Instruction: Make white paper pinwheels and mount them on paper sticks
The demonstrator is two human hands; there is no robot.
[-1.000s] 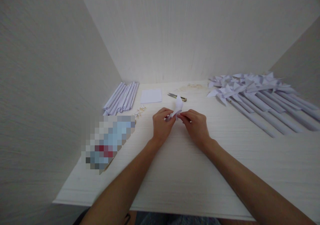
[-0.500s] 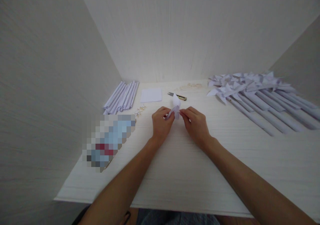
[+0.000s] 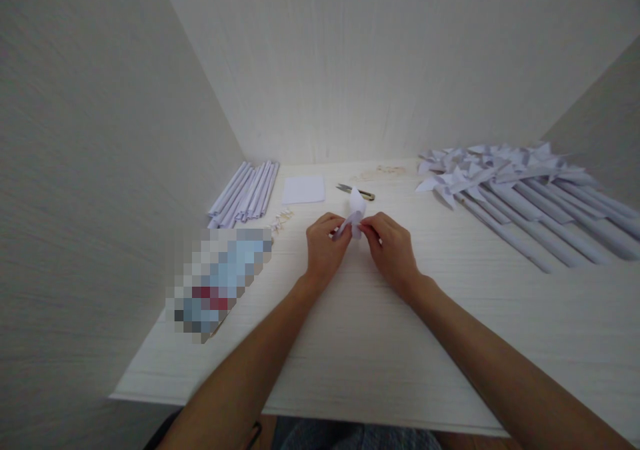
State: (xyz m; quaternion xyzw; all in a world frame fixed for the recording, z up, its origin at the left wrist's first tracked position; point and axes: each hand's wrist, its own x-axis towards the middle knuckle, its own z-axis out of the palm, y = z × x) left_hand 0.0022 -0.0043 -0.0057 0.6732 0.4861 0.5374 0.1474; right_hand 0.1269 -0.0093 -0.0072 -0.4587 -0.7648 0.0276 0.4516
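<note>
Between my two hands, above the middle of the table, is a folded white paper pinwheel head (image 3: 357, 201) with one pointed blade sticking up. My left hand (image 3: 326, 245) is closed on its left side, thumb and fingers pinching the paper. From the right, my right hand (image 3: 391, 245) pinches close to the pinwheel's centre with thumb and forefinger; anything small between those fingertips is hidden. Just behind the paper lie thread snips (image 3: 361, 193), partly covered by the upright blade.
Rolled paper sticks (image 3: 245, 193) lie back left, beside a stack of white paper squares (image 3: 303, 189). Small cotton-tipped pieces (image 3: 281, 220) are scattered near a blurred-out item (image 3: 223, 283). Several paper pinwheels on sticks (image 3: 520, 190) are piled right. Thin tan bits (image 3: 390, 170) lie by the back wall.
Hardly anything differs. The whole view has shifted very slightly, and both hands keep their pinch on the paper pinwheel head.
</note>
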